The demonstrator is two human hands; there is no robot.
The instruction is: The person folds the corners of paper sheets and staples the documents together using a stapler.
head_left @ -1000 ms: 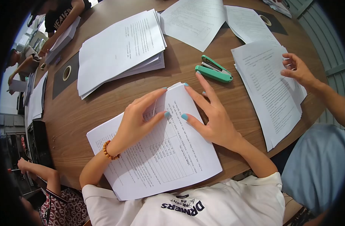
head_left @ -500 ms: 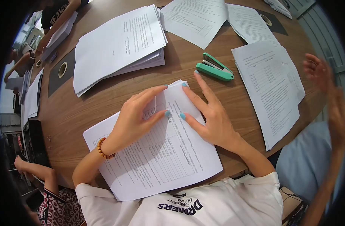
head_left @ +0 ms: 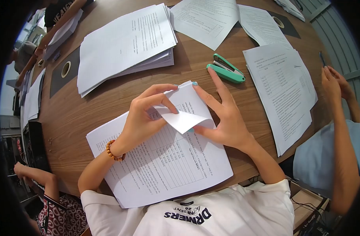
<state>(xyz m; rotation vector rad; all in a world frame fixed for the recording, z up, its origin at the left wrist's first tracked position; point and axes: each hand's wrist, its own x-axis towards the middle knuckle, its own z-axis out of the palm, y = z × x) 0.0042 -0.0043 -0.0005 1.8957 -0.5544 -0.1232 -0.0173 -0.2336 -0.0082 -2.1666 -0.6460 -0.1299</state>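
Wooden desk (head_left: 66, 153), wood-grain top; left hand (head_left: 150, 112) grip pinched on folded-up corner of printed sheets (head_left: 168, 157), right hand (head_left: 225, 118) spread, holding them.

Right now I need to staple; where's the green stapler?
In the head view, the green stapler lies right of centre, at the index fingertip of the right hand, left of the printed sheets.

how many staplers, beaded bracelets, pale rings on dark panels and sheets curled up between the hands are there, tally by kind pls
Green stapler: 1
Beaded bracelet: 1
Pale rings on dark panels: 2
Curled sheet: 1
Total: 5
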